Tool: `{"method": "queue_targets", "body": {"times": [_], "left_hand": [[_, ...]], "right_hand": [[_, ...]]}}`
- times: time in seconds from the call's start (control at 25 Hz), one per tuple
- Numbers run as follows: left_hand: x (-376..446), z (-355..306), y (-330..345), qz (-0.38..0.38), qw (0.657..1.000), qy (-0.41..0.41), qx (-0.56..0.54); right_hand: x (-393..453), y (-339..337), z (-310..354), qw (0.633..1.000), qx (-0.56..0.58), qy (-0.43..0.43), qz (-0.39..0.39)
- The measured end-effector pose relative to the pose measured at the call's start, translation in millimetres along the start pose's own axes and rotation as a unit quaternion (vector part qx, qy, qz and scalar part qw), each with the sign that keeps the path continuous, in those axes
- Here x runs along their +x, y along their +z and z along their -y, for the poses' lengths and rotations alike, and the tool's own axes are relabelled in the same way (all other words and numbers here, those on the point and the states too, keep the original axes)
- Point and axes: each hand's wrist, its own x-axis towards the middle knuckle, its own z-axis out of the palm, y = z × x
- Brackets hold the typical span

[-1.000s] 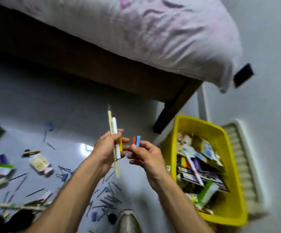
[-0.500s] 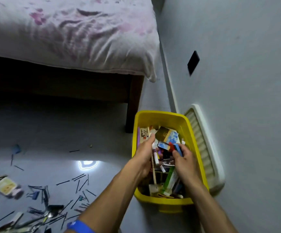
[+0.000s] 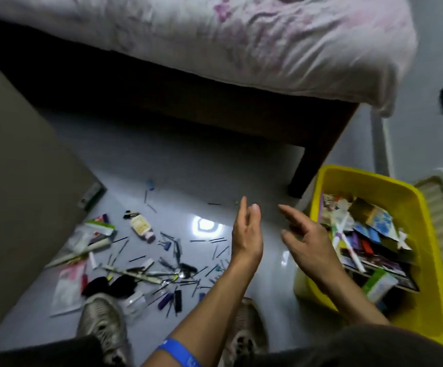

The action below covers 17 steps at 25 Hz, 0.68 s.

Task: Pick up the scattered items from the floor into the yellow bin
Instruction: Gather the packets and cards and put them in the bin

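a home bedroom: a bed (image 3: 215, 49) with a rumpled pink-flowered sheet (image 3: 268, 43) on a dark wooden frame (image 3: 313, 165) stands beyond the left hand (image 3: 247, 234), over a glossy pale floor (image 3: 188, 168), with plain grey walls (image 3: 427, 75) to the right.

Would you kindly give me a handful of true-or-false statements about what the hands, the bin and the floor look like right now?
1. Both hands are empty. True: the left hand and right hand have relaxed fingers holding nothing.
2. The yellow bin is empty. False: it is packed with cards, markers and packets.
3. The bin stands to the person's right, beside the bed leg. True.
4. The floor has been cleared. False: pens, clips and a small bottle lie scattered on it.
5. A red band circles the left wrist. False: the wristband is blue.
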Motion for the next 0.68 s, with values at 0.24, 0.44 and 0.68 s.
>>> {"method": "queue_targets", "body": {"times": [0.24,0.44,0.68], "left_hand": [[22.7,78.8,-114.8,-0.152,0.983,-0.103,-0.021],[53.6,118.2,-165.0,-0.215,0.955,-0.196,-0.054],[75.2,158.5,-238.6,-0.307,0.912,-0.261,0.081]], "right_hand": [[9.5,112.2,10.3,0.987,-0.051,-0.039,0.150],[4.0,188.2,-25.4,0.888,-0.254,-0.154,0.351],[16.6,277.1,-29.1,0.875,-0.315,-0.215,0.297]]}}
